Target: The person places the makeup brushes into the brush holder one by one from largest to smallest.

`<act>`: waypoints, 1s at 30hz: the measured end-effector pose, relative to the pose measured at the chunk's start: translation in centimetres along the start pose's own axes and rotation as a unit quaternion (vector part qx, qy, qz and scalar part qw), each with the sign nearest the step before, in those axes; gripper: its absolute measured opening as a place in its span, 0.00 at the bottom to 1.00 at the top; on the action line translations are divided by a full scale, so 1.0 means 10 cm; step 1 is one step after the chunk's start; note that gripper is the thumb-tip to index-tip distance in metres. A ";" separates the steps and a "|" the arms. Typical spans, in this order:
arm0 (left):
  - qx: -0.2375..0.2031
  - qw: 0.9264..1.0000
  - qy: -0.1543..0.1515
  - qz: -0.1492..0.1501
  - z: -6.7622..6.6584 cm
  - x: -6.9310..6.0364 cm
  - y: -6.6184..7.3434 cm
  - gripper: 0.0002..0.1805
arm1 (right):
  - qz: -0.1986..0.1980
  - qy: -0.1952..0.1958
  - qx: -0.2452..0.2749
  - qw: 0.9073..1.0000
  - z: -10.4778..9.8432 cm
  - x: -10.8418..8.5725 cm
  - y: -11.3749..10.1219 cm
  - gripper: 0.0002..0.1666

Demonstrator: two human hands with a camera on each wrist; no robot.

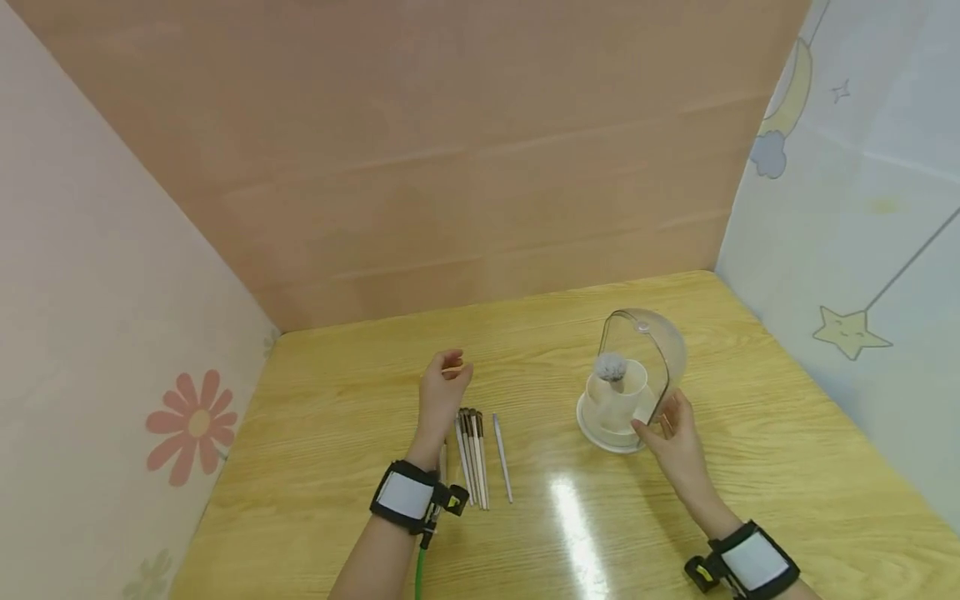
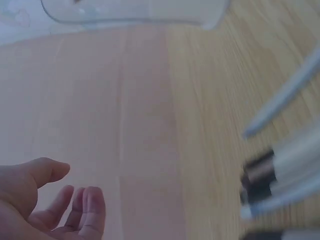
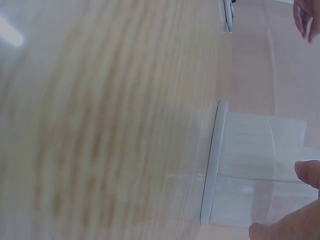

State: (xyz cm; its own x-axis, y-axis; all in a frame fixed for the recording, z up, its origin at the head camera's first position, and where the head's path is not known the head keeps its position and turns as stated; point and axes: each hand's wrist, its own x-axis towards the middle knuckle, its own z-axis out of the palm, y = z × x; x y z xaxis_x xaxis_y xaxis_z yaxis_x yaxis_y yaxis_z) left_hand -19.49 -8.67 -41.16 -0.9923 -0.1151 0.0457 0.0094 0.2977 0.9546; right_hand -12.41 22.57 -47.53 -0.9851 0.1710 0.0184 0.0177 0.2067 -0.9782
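Fingers of the right hand [image 1: 678,446] are pinched on the clear cover [image 1: 672,340], held upright, its long axis near vertical, open side turned left, at the white base [image 1: 600,442]. Room is left towards the brushes [image 1: 474,462]; the left hand's [image 1: 442,393] fingers are loosely curled.

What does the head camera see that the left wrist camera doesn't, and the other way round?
Only head: pink flower, yellow moon, black wristbands. Only left wrist: no new thing I can name, just a close-up of the left hand. Both: that hand, dark-tipped sticks, the clear cover (partly cut off in the wrist view) and the wooden table.
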 end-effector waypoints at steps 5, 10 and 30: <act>0.079 0.996 0.026 -0.021 -0.27 0.01 -0.32 0.18 | 0.008 -0.001 0.002 1.000 -0.01 0.01 -0.01 0.54; 0.173 0.983 0.022 -0.061 -0.41 -0.05 -0.60 0.20 | 0.000 -0.004 0.005 1.000 -0.02 0.01 0.00 0.54; 0.282 0.956 -0.017 -0.085 -0.46 -0.14 -0.89 0.19 | -0.013 0.002 0.010 1.000 0.01 -0.01 0.03 0.52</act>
State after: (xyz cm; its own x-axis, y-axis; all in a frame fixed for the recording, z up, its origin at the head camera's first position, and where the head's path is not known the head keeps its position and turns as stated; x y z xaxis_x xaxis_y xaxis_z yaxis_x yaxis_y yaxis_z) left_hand -17.57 -15.56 -48.40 -0.9770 -0.1800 -0.1147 -0.2113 0.7412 0.6372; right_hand -12.35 22.56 -47.87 -0.9846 0.1691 0.0443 -0.0112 0.1920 -0.9813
